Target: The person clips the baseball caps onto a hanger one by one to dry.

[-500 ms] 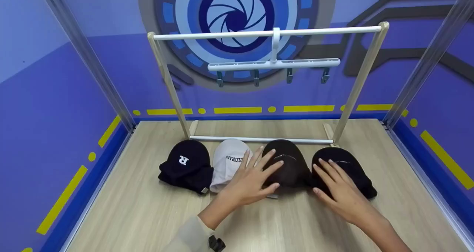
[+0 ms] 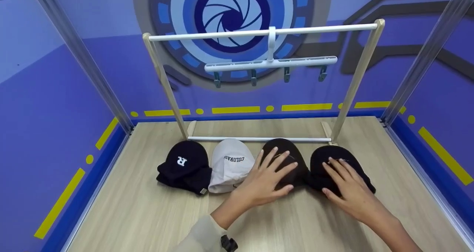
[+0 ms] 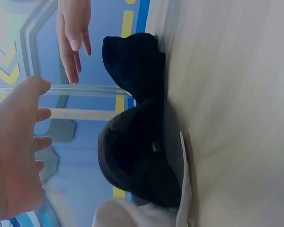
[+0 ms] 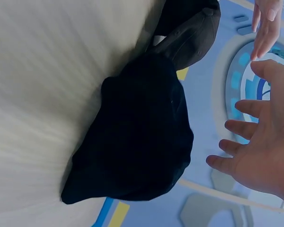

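Four baseball caps would exceed the count, so several caps sit in a row on the wooden tabletop. My left hand (image 2: 261, 185), fingers spread, hovers over the dark brown cap (image 2: 283, 145); in the left wrist view a gap separates that hand (image 3: 14, 151) from the cap (image 3: 116, 146). Above the black cap (image 2: 322, 154) at the right end is my right hand (image 2: 353, 196), holding nothing, its fingers (image 4: 246, 126) apart from the cap (image 4: 137, 127) in the right wrist view. A white cap (image 2: 227, 172) with dark lettering lies left of the brown one. Leftmost is a navy cap (image 2: 185, 152) with a white R.
Behind the caps stands a rack with wooden posts (image 2: 357, 78) and a white top rail (image 2: 222, 34). A white hanger (image 2: 237, 65) with several grey clips hangs from the rail. Printed blue panels (image 2: 44, 133) enclose the table (image 2: 140, 222) at the back and sides.
My left hand has moved right, from the edge of the white cap to over the brown cap, uncovering the lettering. My right hand has shifted slightly right. The caps stay in place.
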Demonstrator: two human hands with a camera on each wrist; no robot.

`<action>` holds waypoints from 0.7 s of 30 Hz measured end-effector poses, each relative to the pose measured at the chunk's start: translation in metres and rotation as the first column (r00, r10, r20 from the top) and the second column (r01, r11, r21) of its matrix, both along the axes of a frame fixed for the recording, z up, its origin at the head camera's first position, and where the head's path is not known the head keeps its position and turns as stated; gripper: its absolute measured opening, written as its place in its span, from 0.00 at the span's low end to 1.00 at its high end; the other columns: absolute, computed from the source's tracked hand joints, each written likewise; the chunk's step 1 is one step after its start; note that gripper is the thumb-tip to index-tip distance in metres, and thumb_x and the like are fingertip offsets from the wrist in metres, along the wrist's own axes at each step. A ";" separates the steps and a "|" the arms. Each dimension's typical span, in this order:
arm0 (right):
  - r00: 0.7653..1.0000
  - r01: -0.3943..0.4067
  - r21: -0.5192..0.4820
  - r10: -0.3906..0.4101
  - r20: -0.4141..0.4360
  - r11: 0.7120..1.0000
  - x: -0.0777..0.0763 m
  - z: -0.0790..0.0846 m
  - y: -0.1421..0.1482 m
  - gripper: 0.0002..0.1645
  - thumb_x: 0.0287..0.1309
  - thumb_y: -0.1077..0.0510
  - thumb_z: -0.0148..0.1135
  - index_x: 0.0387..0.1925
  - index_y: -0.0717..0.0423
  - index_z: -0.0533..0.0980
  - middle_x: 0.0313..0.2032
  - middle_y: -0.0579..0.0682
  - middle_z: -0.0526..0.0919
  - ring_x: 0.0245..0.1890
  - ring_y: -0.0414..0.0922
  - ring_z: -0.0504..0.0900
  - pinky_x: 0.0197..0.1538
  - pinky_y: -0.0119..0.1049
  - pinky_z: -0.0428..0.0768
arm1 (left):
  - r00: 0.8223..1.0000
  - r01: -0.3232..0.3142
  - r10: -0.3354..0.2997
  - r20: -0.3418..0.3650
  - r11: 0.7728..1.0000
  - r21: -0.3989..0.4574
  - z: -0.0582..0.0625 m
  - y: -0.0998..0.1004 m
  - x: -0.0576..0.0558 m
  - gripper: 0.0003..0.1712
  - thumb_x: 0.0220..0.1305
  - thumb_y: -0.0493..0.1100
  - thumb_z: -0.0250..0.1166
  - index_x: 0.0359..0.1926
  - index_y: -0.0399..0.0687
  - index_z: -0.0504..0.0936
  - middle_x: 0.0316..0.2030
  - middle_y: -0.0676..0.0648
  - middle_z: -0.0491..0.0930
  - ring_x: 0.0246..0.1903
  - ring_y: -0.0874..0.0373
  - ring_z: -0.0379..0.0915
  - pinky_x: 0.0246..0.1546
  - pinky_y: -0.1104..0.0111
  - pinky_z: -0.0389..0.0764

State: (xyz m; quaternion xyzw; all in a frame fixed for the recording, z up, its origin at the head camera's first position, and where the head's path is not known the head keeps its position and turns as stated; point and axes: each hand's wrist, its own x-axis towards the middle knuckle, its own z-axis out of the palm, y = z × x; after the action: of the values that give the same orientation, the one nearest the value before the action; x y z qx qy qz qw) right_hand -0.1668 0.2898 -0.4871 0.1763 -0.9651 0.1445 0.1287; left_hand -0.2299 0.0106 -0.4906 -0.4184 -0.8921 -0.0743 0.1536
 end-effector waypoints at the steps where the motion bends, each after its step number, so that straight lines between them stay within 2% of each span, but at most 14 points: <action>1: 1.000 0.001 0.006 -0.001 0.001 1.000 0.000 0.000 0.002 0.40 0.58 0.44 0.62 0.69 0.51 0.62 0.69 0.58 0.59 0.68 0.62 0.54 0.61 0.63 0.58 | 1.000 0.005 -0.005 0.000 1.000 0.004 0.000 0.003 0.000 0.34 0.67 0.68 0.41 0.72 0.71 0.51 0.74 0.53 0.44 0.73 0.49 0.30 0.68 0.44 0.41; 8: 0.999 0.014 0.047 -0.016 0.047 0.999 0.001 -0.004 0.018 0.49 0.51 0.41 0.68 0.71 0.49 0.57 0.70 0.59 0.56 0.68 0.63 0.52 0.60 0.65 0.58 | 0.999 0.032 -0.032 -0.001 0.999 0.001 -0.002 0.024 -0.001 0.34 0.66 0.69 0.42 0.71 0.72 0.54 0.74 0.56 0.44 0.73 0.52 0.28 0.69 0.47 0.40; 12: 0.996 0.028 0.067 -0.033 0.082 0.997 0.003 -0.008 0.028 0.57 0.45 0.40 0.71 0.73 0.44 0.53 0.70 0.59 0.54 0.68 0.65 0.50 0.60 0.67 0.56 | 0.994 0.086 -0.085 -0.070 0.996 0.022 -0.003 0.038 0.000 0.35 0.65 0.69 0.45 0.70 0.67 0.59 0.71 0.55 0.54 0.72 0.52 0.39 0.70 0.51 0.45; 16: 0.993 0.047 0.091 -0.056 0.101 0.995 0.002 -0.014 0.037 0.61 0.41 0.43 0.74 0.73 0.43 0.51 0.70 0.60 0.52 0.67 0.66 0.50 0.57 0.70 0.56 | 0.976 0.167 -0.154 -0.155 0.983 0.071 -0.007 0.049 0.000 0.35 0.63 0.68 0.49 0.67 0.61 0.65 0.68 0.54 0.61 0.69 0.55 0.52 0.69 0.58 0.52; 21: 0.996 0.049 0.096 -0.056 0.066 0.994 0.003 -0.025 0.047 0.64 0.35 0.48 0.78 0.73 0.43 0.52 0.70 0.60 0.53 0.66 0.66 0.51 0.56 0.69 0.57 | 0.962 0.229 -0.208 -0.174 0.967 0.109 -0.016 0.065 0.002 0.35 0.61 0.67 0.54 0.65 0.58 0.68 0.66 0.52 0.64 0.66 0.57 0.58 0.68 0.65 0.54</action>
State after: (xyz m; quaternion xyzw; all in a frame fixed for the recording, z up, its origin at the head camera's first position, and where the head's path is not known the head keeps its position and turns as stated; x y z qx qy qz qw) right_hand -0.1639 0.3364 -0.5122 0.1515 -0.9791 0.1013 0.0906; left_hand -0.2278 0.0752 -0.5068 -0.5083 -0.8183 -0.1139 0.2428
